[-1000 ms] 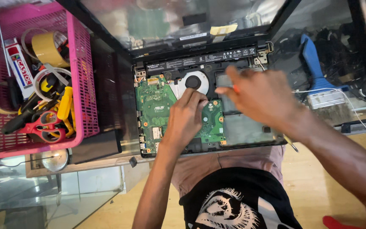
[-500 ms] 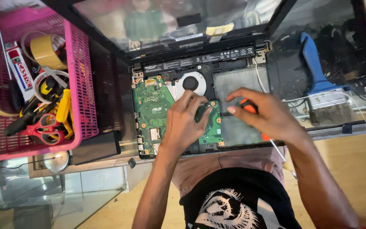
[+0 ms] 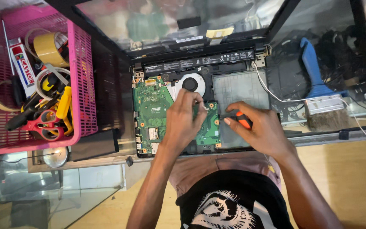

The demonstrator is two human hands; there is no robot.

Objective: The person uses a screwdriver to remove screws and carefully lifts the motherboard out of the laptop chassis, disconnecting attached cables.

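Opened laptop (image 3: 200, 106) with bare green motherboard (image 3: 155, 112) and round cooling fan (image 3: 190, 83), lying near the middle of the glass counter (image 3: 30, 191). Left hand (image 3: 183, 123) resting on the board, fingertips pinched on a small part beside the fan. Right hand (image 3: 261, 129) curled around an orange-handled screwdriver (image 3: 242, 120), tip hidden. Best handled by holding the driver upright and pressing lightly. Toward the left edge, pink basket (image 3: 83, 85) with tape roll (image 3: 47, 48) and red scissors (image 3: 41, 127). Toward the right edge, blue brush (image 3: 318, 91).
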